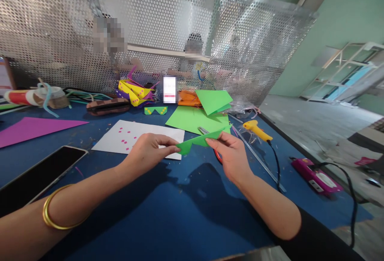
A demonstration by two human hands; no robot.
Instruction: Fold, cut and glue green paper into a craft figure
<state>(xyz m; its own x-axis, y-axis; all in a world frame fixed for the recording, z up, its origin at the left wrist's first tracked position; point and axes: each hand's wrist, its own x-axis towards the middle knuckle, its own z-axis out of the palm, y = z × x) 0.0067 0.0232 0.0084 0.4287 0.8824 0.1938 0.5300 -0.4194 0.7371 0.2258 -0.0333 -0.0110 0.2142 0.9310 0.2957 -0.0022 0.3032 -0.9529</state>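
My left hand (148, 151) and my right hand (229, 155) pinch the two ends of a folded green paper strip (198, 141) just above the blue table (168, 213). The left fingers grip its pointed left end, the right fingers its right end. Under the right hand lie scissors with a red handle (216, 155), partly hidden. A white sheet with pink dots (132, 136) lies below the left hand. Green paper sheets (195, 119) lie just behind the strip.
A yellow glue gun (256, 130) with its black cord lies to the right, beside a pink device (315, 175). A phone (39, 173) and purple paper (33, 128) lie at left. Folded coloured papers (135, 93) sit by the perforated metal screen (180, 33), with people behind it.
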